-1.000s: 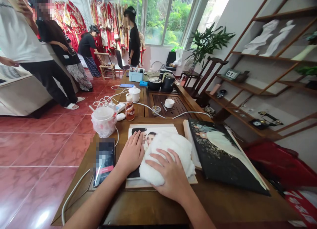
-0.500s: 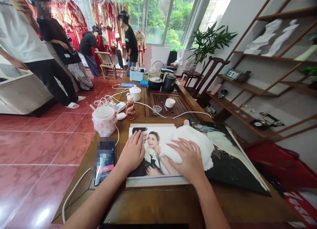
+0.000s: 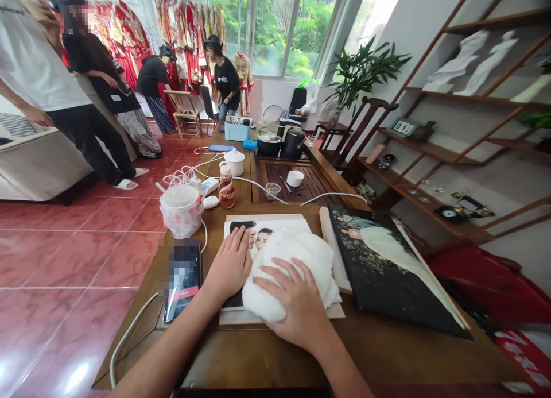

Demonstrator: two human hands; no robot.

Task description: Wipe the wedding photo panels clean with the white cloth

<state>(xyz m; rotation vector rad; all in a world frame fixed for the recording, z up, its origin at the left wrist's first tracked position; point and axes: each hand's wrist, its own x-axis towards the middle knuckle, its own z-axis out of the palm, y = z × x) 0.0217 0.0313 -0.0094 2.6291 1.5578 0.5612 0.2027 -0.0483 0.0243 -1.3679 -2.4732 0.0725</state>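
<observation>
A framed wedding photo (image 3: 275, 225) lies flat on the wooden table (image 3: 267, 358) in front of me. My left hand (image 3: 229, 267) rests flat on its left part, fingers stretched out, holding it down. My right hand (image 3: 297, 302) presses a fluffy white cloth (image 3: 297, 257) onto the photo's middle, fingers spread over the cloth. A second, darker photo panel (image 3: 387, 271) lies at an angle just to the right, its near corner beside the cloth.
A phone (image 3: 183, 278) on a white cable lies left of my left hand. Behind the photo stand a bagged white cup (image 3: 179, 209), a sauce bottle (image 3: 226, 190), a power strip and a tea tray (image 3: 297, 182) with kettles. Several people stand at the far left. Shelves line the right wall.
My right hand has swept the white cloth back from the photo's right side to its middle and left, covering most of the picture again. The left hand has stayed in place.
</observation>
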